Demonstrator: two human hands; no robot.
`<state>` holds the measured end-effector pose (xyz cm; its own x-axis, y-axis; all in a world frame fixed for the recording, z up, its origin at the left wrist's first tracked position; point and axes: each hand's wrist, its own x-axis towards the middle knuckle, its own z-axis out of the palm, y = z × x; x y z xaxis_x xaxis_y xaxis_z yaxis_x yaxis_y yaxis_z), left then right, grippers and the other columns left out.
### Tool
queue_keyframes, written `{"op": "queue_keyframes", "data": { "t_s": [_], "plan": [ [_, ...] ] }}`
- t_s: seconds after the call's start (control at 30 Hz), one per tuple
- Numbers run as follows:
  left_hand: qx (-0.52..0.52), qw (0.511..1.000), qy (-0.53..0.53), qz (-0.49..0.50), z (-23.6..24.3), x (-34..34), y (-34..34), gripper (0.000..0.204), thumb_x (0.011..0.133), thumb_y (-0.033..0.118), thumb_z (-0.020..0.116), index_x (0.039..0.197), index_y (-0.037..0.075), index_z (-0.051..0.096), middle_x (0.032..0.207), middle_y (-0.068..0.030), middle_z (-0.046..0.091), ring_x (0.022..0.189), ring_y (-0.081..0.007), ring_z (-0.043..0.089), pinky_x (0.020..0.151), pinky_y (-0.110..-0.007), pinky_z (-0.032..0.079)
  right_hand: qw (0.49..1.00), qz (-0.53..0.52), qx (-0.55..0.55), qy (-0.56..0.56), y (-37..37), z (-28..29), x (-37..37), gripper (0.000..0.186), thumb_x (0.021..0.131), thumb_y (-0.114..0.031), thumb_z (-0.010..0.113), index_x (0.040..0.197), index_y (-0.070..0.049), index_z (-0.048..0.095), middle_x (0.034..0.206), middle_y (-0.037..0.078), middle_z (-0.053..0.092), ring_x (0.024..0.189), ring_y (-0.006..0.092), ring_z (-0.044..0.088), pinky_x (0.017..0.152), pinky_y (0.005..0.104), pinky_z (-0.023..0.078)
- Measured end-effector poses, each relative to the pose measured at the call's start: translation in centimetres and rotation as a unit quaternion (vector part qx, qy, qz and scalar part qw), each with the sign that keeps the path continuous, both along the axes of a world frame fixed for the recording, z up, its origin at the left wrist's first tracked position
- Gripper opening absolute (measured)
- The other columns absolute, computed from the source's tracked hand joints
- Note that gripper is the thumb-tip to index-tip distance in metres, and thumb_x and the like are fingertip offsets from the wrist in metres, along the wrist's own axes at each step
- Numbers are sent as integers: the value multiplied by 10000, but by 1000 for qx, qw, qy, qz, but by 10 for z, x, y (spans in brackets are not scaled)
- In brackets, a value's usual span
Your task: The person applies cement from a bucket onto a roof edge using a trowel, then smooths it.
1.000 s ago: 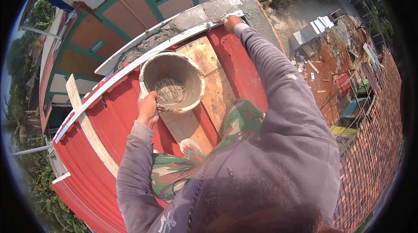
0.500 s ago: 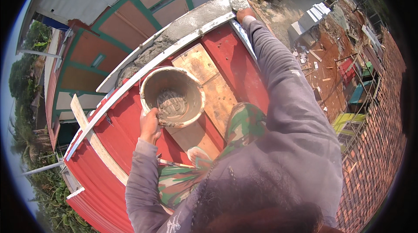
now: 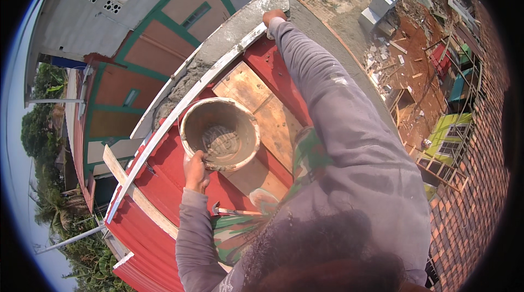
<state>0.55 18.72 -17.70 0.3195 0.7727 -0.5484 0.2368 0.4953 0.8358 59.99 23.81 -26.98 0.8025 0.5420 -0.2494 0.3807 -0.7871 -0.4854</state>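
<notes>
My left hand [image 3: 196, 173] is closed on the near-left rim of a mortar-smeared bucket [image 3: 246, 128], tilted so that its inside shows. A little wet grey mortar [image 3: 221, 140] lies at the bucket's bottom. Far ahead, my right hand [image 3: 274, 17] is closed on a trowel [image 3: 277, 0], whose grey-coated blade rests at the far end of the mortar-topped wall [image 3: 232, 25]; its handle is hidden in my fist. Smooth mortar covers that end of the wall top, while rough, lumpy mortar [image 3: 177, 93] lies farther left along it.
Red metal roofing [image 3: 169, 164] and a wooden board [image 3: 248, 87] lie beneath the bucket. A white strip [image 3: 185, 101] edges the wall. Beside my leg lies a hammer [image 3: 234, 212]. A plank [image 3: 139, 196] crosses the roof at left. Rubble ground [image 3: 406, 68] drops away at right.
The view has turned, shifting the building and roof. My right hand and trowel appear farther left, drawn back slightly along the wall top. My left hand keeps its hold on the bucket.
</notes>
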Motion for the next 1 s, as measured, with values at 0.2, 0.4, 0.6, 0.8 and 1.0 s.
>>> {"op": "queue_keyframes", "data": {
  "t_s": [0.2, 0.4, 0.6, 0.8, 1.0],
  "plan": [
    [-2, 999, -20, -34, -1, 23, 10, 322, 913, 14, 539, 1223, 99, 559, 932, -37, 599, 769, -214, 653, 654, -530, 647, 993, -48, 82, 65, -96, -33, 40, 424, 1057, -236, 473, 1049, 88, 747, 937, 233, 798, 779, 344, 809, 718, 470, 660],
    [6, 997, -69, -31, 5, 36, 2, 476, 890, -38, 521, 1356, 51, 559, 1086, -52, 643, 824, -174, 665, 669, -365, 615, 937, -250, 223, 98, -204, -53, 5, 409, 985, -230, 623, 1275, 48, 701, 1110, 291, 771, 885, 420, 803, 663, 507, 645],
    [49, 993, -99, -37, 15, 43, -19, 421, 979, 51, 616, 1394, 10, 554, 1182, -67, 666, 993, -171, 676, 857, -332, 582, 877, -118, 426, 187, -279, 34, -181, 458, 1063, -176, 653, 1483, -38, 533, 906, 28, 632, 686, 98, 604, 555, 285, 555],
    [100, 983, -147, -44, 16, 78, -41, 522, 1010, 70, 618, 1515, -10, 514, 1332, -82, 664, 1182, -180, 632, 1044, -346, 501, 949, 187, 251, -37, -309, 79, -311, 491, 1032, -261, 692, 1451, -60, 534, 1190, 262, 734, 1069, 461, 736, 921, 520, 591],
    [70, 991, -99, -49, 2, 71, -32, 530, 985, 70, 624, 1505, 12, 535, 1279, -95, 682, 1117, -186, 654, 981, -347, 534, 962, 271, 26, 17, -304, 80, -326, 438, 1024, -311, 648, 1395, -93, 569, 1201, 249, 742, 1101, 451, 724, 951, 565, 567]
  ]
}}
